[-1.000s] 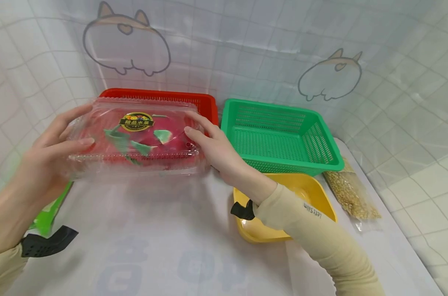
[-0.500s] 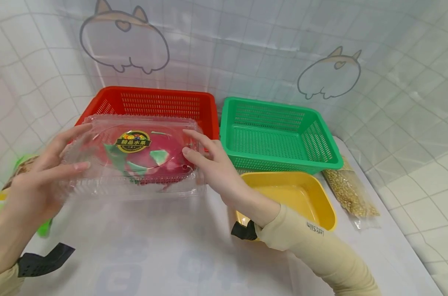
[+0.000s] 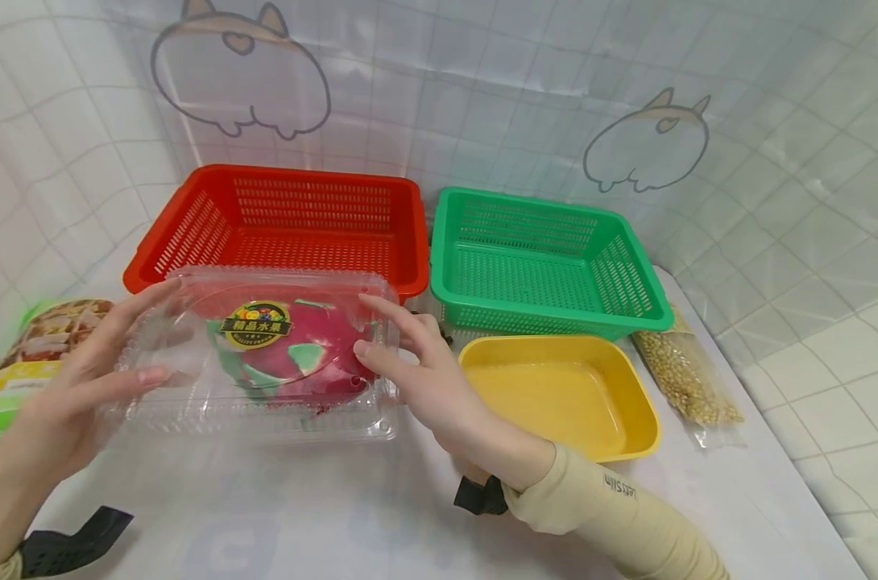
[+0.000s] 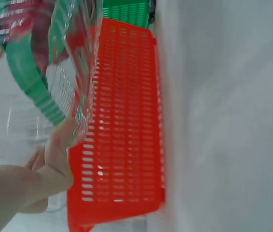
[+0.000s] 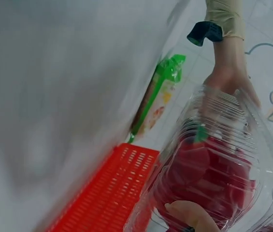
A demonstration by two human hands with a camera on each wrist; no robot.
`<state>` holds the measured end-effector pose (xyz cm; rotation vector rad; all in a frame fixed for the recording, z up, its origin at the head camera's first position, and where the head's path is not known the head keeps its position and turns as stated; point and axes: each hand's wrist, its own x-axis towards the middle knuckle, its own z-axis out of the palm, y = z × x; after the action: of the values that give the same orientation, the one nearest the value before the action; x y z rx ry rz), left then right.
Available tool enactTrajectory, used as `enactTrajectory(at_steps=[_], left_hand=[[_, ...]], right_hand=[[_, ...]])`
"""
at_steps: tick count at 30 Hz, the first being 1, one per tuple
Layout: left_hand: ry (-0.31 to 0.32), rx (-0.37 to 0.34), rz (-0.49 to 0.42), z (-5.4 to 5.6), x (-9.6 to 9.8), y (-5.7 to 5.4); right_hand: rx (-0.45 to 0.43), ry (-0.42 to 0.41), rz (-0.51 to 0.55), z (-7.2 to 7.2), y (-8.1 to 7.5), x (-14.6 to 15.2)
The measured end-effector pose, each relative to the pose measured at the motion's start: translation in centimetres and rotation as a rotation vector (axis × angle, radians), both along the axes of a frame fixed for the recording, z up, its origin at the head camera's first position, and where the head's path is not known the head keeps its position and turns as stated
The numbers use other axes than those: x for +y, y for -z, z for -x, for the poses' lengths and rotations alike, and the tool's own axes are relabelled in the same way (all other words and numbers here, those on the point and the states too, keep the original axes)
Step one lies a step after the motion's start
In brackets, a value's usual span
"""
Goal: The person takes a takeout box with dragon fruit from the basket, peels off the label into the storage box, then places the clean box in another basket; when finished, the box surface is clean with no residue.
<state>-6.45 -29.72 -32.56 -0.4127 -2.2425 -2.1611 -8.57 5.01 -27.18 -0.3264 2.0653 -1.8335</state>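
Observation:
Both hands hold a clear plastic clamshell box (image 3: 178,403) with a round fruit sticker on its lid. Inside lies a dragon fruit (image 3: 330,334), pink-red with green scales, toward the right end. My left hand (image 3: 84,395) grips the left end, thumb on top. At the right end my right hand (image 3: 439,379) grips the box, thumb and index finger over the lid. The left wrist view shows the left fingers (image 4: 59,150) at the box edge. In the right wrist view a right finger (image 5: 192,215) lies against the clear plastic.
A red basket (image 3: 308,181) stands just behind the box, with a green basket (image 3: 548,322) beside it. In front of the green one sits a yellow tray (image 3: 555,395). A bag of yellowish kernels (image 3: 681,379) lies far right; a green-and-yellow food packet (image 3: 55,338) lies at left.
The box has come down and toward me in both hands, uncovering more of the red basket. The dragon fruit shows further right in the box. The packet at left is now more visible.

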Motion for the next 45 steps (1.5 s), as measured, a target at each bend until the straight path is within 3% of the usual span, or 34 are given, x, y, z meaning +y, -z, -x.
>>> enactTrajectory(at_steps=[5, 9, 12, 21, 25, 29, 35, 45], left_hand=[[0.019, -0.007, 0.089, -0.1, -0.1, 1.5], [0.083, 0.02, 0.09, -0.4, -0.1, 2.0], [0.092, 0.022, 0.117, -0.4, -0.1, 2.2], [0.024, -0.035, 0.428, -0.9, -0.8, 3.3], [0.018, -0.058, 0.437, -1.0, -1.0, 3.7], [0.044, -0.091, 0.387, -1.2, -0.9, 3.7], [0.068, -0.115, 0.37, -1.2, -0.6, 3.5], [0.042, -0.12, 0.389, -1.2, -0.1, 3.7]], right_hand=[[-0.02, 0.008, 0.014, -0.5, 1.5, 0.2], [-0.032, 0.009, 0.015, -0.6, 2.4, 0.2], [-0.034, 0.012, 0.018, -0.7, 2.8, 0.1], [-0.077, 0.03, 0.005, -1.8, 3.6, -0.5], [-0.092, 0.045, -0.006, -2.1, 4.2, -0.9], [-0.108, 0.057, -0.021, -2.1, 4.9, -1.2], [-0.118, 0.054, -0.031, -1.3, 5.6, -1.2], [-0.07, 0.032, -0.07, 0.0, 6.3, -0.9]])
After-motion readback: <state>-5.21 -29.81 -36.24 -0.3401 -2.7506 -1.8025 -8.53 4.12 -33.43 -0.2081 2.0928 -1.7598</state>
